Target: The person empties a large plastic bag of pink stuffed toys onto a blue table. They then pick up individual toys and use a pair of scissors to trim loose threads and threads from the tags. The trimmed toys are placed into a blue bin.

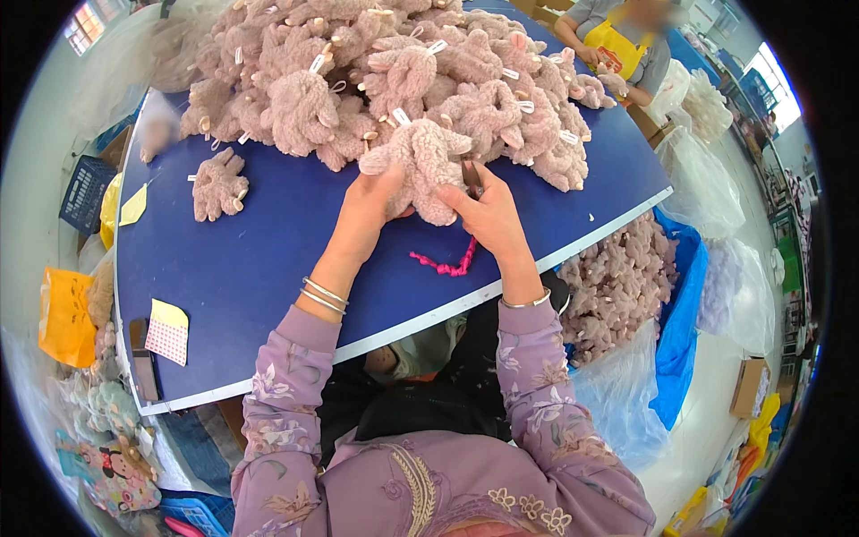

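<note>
A fluffy pinkish-beige plush toy (419,166) with a white loop tag is held up over the near side of the blue table. My left hand (374,199) grips its left side, fingers partly hidden beneath it. On the other side, my right hand (490,211) is closed, its thumb pressing the plush. Also in that hand is a small dark metal tool, apparently thread snips (472,175), its lower part hidden by the fingers. Below hangs a knotted bright pink cord (447,268); where its upper end is fastened cannot be seen. A single plush (218,185) lies to the left.
A large heap of similar plush toys (300,109) covers the far half of the blue table (268,268). A sticker sheet (167,332) lies at the left edge. Right of my legs stands a blue-lined bag (684,304) full of plush pieces. Another person (617,49) works across the table.
</note>
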Motion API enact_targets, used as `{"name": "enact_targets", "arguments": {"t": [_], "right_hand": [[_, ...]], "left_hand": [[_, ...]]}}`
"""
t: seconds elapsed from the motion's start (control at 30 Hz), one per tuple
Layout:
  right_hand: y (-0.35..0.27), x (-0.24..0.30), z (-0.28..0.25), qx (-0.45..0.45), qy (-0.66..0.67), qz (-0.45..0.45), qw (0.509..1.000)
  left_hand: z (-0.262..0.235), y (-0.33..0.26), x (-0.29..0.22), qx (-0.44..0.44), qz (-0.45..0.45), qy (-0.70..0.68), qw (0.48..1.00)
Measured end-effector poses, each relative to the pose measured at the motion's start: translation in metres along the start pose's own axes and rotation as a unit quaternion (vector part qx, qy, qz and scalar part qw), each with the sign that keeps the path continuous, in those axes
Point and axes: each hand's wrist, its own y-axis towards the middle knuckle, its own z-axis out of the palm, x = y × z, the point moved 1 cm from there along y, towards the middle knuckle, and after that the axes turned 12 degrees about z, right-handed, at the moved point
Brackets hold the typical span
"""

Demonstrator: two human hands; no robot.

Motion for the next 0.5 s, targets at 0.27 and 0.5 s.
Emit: {"name": "enact_targets", "arguments": {"t": [0.27,0.5], "right_hand": [[0.003,-0.006,-0.014,0.024,0.184,0.069,0.980],[-0.004,0.001,0.005,0.066,0.181,0.086,0.977]], "left_hand": [[-0.026,0.008,0.009,-0.124,0.092,-0.210,0.965],[-0.012,0.004,0.014,-0.095,0.065,-0.155,0.981]]}}
